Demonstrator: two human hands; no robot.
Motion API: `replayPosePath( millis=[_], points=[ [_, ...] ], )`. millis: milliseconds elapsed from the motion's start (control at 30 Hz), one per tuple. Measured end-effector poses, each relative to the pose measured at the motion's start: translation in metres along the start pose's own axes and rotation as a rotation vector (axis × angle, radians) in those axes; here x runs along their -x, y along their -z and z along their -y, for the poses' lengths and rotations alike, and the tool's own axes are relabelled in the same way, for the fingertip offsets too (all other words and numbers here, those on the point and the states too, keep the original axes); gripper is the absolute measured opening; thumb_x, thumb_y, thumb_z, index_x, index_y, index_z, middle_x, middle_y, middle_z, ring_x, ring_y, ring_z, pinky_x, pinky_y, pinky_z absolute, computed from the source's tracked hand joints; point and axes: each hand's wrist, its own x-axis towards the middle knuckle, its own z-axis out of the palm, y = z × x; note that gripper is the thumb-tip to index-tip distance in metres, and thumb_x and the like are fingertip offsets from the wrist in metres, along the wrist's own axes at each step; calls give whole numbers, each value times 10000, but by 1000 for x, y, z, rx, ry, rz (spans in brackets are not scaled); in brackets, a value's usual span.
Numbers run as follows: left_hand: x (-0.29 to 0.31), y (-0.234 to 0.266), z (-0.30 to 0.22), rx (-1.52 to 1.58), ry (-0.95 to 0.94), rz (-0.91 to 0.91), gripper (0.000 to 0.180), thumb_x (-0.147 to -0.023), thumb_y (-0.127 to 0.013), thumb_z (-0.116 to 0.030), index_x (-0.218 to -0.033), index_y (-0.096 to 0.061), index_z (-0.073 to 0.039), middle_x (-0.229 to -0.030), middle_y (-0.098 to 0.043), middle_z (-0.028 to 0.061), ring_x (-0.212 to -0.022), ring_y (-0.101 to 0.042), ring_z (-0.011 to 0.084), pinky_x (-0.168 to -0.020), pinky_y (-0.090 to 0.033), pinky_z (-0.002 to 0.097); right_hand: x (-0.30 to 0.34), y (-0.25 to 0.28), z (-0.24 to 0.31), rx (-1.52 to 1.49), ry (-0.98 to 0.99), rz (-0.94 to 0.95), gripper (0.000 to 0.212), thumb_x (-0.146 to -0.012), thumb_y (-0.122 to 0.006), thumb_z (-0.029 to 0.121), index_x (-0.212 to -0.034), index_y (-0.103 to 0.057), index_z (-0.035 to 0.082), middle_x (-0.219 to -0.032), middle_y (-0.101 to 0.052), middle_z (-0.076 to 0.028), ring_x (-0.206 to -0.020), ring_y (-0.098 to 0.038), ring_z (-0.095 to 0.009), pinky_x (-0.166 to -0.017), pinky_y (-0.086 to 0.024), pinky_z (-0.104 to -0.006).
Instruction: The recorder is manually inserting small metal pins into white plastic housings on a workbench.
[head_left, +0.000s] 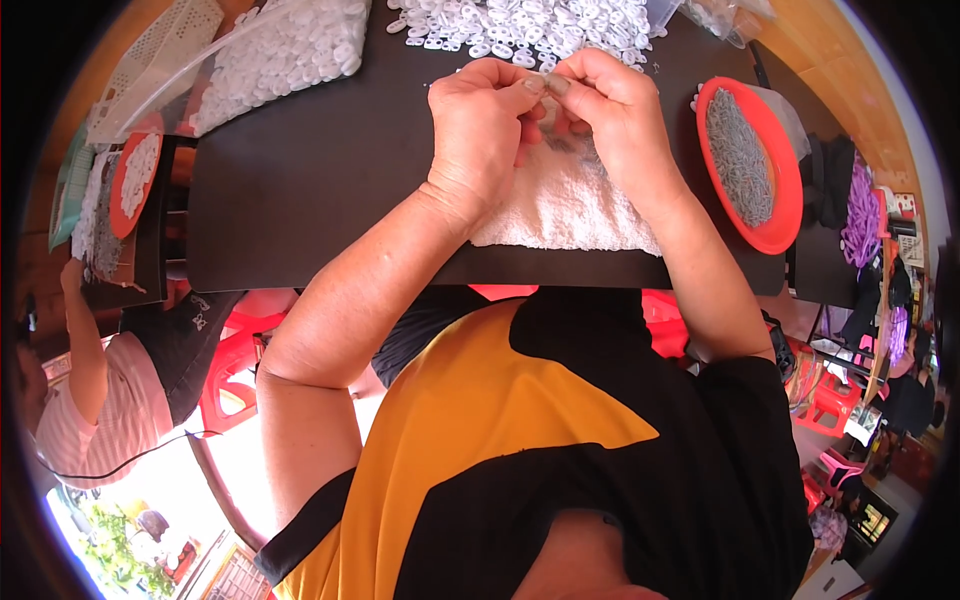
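Apparently, a small piece, hidden by the fingers, is pinched where the thumbs of the bare left hand [478, 125] and bare right hand [625, 115] meet, above the far part of a fluffy white towel [570, 215]. I take both grips as closed fingertip pinches, but cannot tell the piece's kind. From my end, I judge that such close work wants light pressure, steady wrists, and the towel kept underneath to catch any drop. Beyond the hands, a loose heap of flat white oval plastic pieces [540, 25] spreads across the far edge of the dark tabletop [320, 220], close enough to crowd the knuckles. Far left, a clear plastic bag of white pieces [290, 60] takes up space. Right, a red oval plastic tub [787, 200] of slim grey pieces [740, 160] stands beside the right forearm; a wide elbow could knock it.
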Motion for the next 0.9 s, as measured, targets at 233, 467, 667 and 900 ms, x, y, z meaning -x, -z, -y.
replayPosePath(
  millis=[233,467,667,900],
  points=[
    [-2,3,-3,36,36,30,76,-893,-609,-52,-873,-613,22,-701,-592,58,-528,-508,114,-424,-362,241,-4,12,1,105,130,-62,93,-894,-592,35,-956,-654,5,-715,-614,4,-608,-531,-53,-556,-435,-222],
    [-2,5,-4,7,43,54,93,-912,-598,-64,-920,-613,28,-730,-594,63,-553,-521,125,-450,-375,240,-10,17,-2,330,504,-49,180,-835,-565,-48,-958,-655,46,-840,-670,-55,-705,-640,-158,-639,-501,-282],
    [-1,1,-2,-52,32,82,99,-909,-601,-65,-927,-616,31,-732,-595,64,-549,-518,123,-438,-366,239,-5,14,-4,429,437,5,154,-847,-577,-27,-977,-637,29,-842,-658,-58,-751,-631,-158,-680,-492,-279],
    [-7,6,-2,22,21,43,106,-895,-617,-78,-914,-610,26,-724,-594,62,-550,-533,127,-435,-368,250,-12,43,12,610,347,-74,133,-822,-603,74,-936,-671,78,-779,-670,-121,-686,-646,-279,-635,-497,-386]
  ],
)
